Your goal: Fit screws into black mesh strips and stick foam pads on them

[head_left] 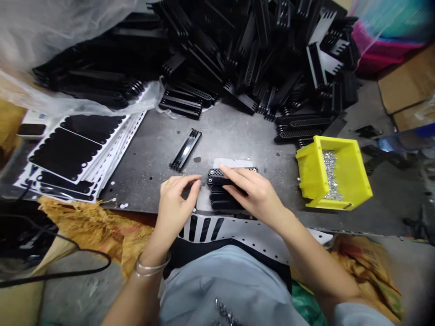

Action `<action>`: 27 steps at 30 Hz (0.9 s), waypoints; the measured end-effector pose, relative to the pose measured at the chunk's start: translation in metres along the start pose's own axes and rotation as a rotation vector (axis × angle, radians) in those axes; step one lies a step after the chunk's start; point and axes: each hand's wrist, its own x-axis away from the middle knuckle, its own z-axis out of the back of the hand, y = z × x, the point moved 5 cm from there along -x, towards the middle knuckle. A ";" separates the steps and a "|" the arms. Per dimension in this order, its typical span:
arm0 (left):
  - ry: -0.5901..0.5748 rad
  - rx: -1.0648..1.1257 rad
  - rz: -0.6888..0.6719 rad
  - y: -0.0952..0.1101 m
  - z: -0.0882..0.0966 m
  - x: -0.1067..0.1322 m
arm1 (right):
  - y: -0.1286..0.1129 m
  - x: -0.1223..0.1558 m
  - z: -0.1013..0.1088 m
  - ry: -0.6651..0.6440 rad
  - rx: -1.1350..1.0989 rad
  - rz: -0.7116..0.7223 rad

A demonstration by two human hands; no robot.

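My right hand [253, 192] lies over a black slotted plastic part [226, 188] on the grey metal tabletop [231, 131], its fingers pressing on the part. My left hand [176, 203] is beside that part, with thumb and forefinger pinched together; anything that small between them is hidden. Another black plastic part [186, 150] lies alone farther up the tabletop. To the right stands a yellow plastic bin [307, 174] filled with small silver screws [331, 176].
A large heap of black plastic parts [258, 59] rises behind the tabletop. Sheets of black pads [68, 154] lie at the left, under a clear plastic bag [84, 95]. A white perforated strip [231, 231] runs along the near edge. Cardboard boxes [408, 81] stand at the right.
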 end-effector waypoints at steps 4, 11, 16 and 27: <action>-0.098 0.178 0.080 -0.006 -0.017 -0.016 | 0.007 -0.017 -0.018 -0.077 -0.036 0.125; -0.112 0.234 0.138 -0.011 -0.020 -0.018 | 0.008 -0.017 -0.016 -0.107 -0.051 0.100; -0.108 0.225 0.179 -0.013 -0.023 -0.019 | 0.006 -0.016 -0.011 -0.142 0.032 0.070; -0.099 0.263 0.195 -0.013 -0.022 -0.022 | 0.063 0.020 0.027 0.048 -0.273 -0.288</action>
